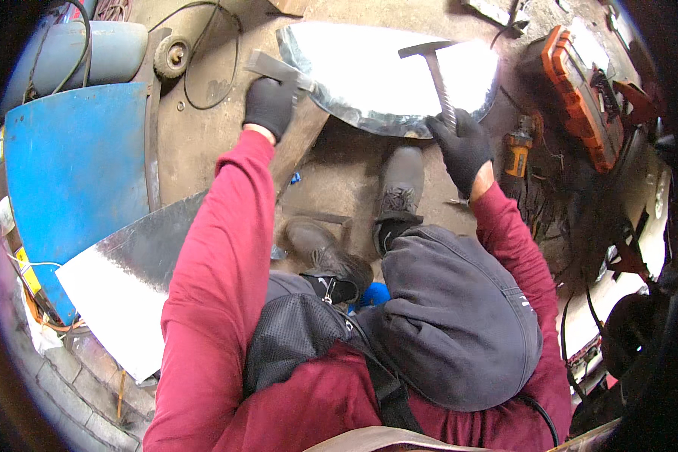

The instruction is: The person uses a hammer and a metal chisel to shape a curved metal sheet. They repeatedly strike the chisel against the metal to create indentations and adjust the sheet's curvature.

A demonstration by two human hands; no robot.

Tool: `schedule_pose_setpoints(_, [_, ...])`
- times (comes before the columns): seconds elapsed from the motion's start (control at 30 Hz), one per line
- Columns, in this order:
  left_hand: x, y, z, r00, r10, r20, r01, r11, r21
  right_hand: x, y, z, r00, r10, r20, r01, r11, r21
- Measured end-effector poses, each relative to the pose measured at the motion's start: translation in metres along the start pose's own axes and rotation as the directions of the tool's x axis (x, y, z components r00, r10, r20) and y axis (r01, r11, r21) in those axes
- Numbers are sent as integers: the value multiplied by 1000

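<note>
A curved sheet of shiny metal (369, 75) lies in front of me, its near edge bent and dented. My right hand (463, 147), in a black glove, is closed round the ribbed handle of a hammer (440, 79). The hammer's long narrow head is over the sheet's right part. My left hand (270, 105), gloved too, is closed on a thick grey steel piece (275, 66) at the sheet's left edge. Its exact kind I cannot make out. Below that hand a wooden plank (301, 135) slants towards my feet.
Left stand a blue panel (79, 158), another metal sheet (128, 282), a grey tank (102, 53) and a small wheel (172, 56). Right lie an orange-and-black case (580, 98) and a yellow power tool (518, 147) among cables. My boots (403, 181) are close to the sheet.
</note>
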State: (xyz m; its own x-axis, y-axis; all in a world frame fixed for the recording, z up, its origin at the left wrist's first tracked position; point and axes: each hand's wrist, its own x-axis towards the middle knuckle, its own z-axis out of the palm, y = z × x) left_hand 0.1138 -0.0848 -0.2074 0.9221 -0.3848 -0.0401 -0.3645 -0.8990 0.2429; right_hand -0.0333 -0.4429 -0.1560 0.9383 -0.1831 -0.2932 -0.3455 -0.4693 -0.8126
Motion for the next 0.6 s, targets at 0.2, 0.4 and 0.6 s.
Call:
schedule_pose_setpoints(0.2, [-14,-24,-10,877,-439,195,344,291,-893,-27,88,36,908,410,-92,-358,869,342])
schedule_pose_setpoints(0.4, [-5,-20,6,987,-60,-149,-5,914,-405,4,83,60,888,460,-9,-325,641,695])
schedule_pose_setpoints(0.6, [15,16,-23,964,-254,81,256,797,-547,11,100,59,882,464,86,-394,625,674])
